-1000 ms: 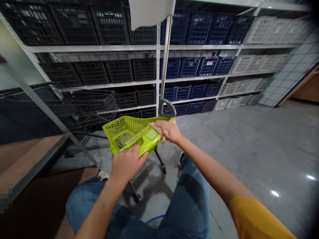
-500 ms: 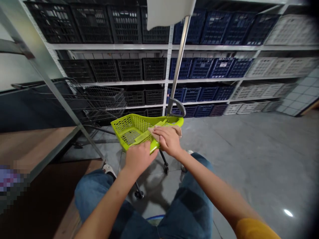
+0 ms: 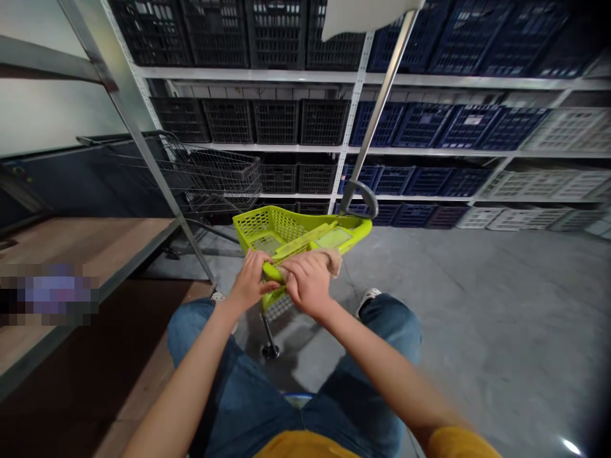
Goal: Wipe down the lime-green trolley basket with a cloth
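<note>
A lime-green child-size shopping cart with a perforated basket stands before my knees. At its near left corner my left hand is wrapped around the green rim, the thumb below it. My right hand presses a beige cloth against the near rim, just right of my left hand. Part of the cloth hangs out past my fingers; the rest is hidden under the palm. A grey loop and a metal pole rise from the cart's far right end, with a white panel on top.
Behind the cart, white shelving carries black crates, blue crates and white crates. A dark wire shopping cart stands at back left. A metal-framed wooden shelf borders my left side. Grey floor lies to the right.
My right hand and the cloth have moved left along the rim toward the near corner. My left hand has shifted to the cart's left corner. The view has turned slightly left.
</note>
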Demonstrator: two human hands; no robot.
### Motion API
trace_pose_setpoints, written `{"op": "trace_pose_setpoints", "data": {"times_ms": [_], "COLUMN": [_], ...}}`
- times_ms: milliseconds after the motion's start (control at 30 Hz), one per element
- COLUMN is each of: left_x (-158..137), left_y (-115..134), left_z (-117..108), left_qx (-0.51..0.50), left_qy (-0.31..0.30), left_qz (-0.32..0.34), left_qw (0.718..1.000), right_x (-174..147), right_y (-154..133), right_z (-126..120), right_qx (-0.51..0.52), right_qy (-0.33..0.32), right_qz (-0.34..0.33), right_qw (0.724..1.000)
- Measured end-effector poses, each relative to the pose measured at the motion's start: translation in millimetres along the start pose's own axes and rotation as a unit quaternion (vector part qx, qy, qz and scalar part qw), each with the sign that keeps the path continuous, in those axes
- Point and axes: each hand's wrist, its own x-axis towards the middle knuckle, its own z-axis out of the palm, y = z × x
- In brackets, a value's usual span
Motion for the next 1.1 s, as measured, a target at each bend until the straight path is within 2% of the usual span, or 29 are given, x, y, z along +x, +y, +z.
{"op": "trace_pose_setpoints", "data": {"times_ms": [67, 167, 233, 333, 433, 500, 567, 633, 733, 800, 867, 933, 1033, 1100], "left_x": [3.8, 10.4, 15.0, 23.8, 34.7, 41.1, 44.6, 44.9, 42.4, 42.2, 44.3, 48.0, 54.4, 57.9], "left_y": [4.2, 12.0, 17.8, 27.8, 36.0, 37.9, 36.8, 33.8, 28.9, 26.7, 26.6, 30.3, 43.7, 53.0], "left_z": [-0.6, -2.4, 1.0, 13.7, 30.9, 41.2, 47.9, 49.8, 45.4, 41.4, 40.0, 43.1, 55.8, 65.6], "left_qx": [0.008, 0.015, 0.011, 0.001, -0.005, -0.019, -0.042, -0.051, -0.008, 0.016, 0.014, 0.009, 0.015, 0.012], "left_qy": [-0.011, -0.030, -0.038, -0.054, -0.059, -0.049, -0.049, -0.059, -0.081, -0.105, -0.128, -0.134, -0.109, -0.089], "left_qz": [0.017, 0.033, 0.045, 0.071, 0.069, 0.055, 0.052, 0.058, 0.045, 0.036, 0.047, 0.055, 0.012, -0.026], "left_qw": [1.000, 0.999, 0.998, 0.996, 0.996, 0.997, 0.997, 0.995, 0.996, 0.994, 0.991, 0.989, 0.994, 0.996], "right_x": [0.0, -1.8, -4.8, -13.1, -24.0, -31.4, -37.3, -39.7, -34.8, -27.3, -19.1, -13.3, -12.9, -17.1], "right_y": [7.3, 52.9, 86.1, 111.8, 99.8, 78.8, 60.0, 53.9, 74.6, 97.4, 113.0, 112.7, 87.1, 69.8], "right_z": [1.6, -6.0, -15.5, -30.5, -37.0, -35.1, -31.8, -32.0, -42.9, -54.2, -63.4, -66.1, -57.4, -49.5], "right_qx": [-0.016, -0.022, -0.001, 0.029, 0.042, 0.038, 0.004, -0.048, -0.073, -0.040, 0.008, 0.028, -0.048, -0.124], "right_qy": [0.002, 0.035, 0.044, 0.044, 0.079, 0.084, 0.061, 0.021, -0.052, -0.083, -0.081, -0.060, -0.039, -0.049], "right_qz": [-0.067, -0.165, -0.163, -0.069, 0.043, 0.064, 0.041, -0.006, -0.078, -0.082, -0.046, 0.011, 0.080, 0.082], "right_qw": [0.998, 0.985, 0.986, 0.996, 0.995, 0.994, 0.997, 0.999, 0.993, 0.992, 0.996, 0.998, 0.995, 0.988]}}
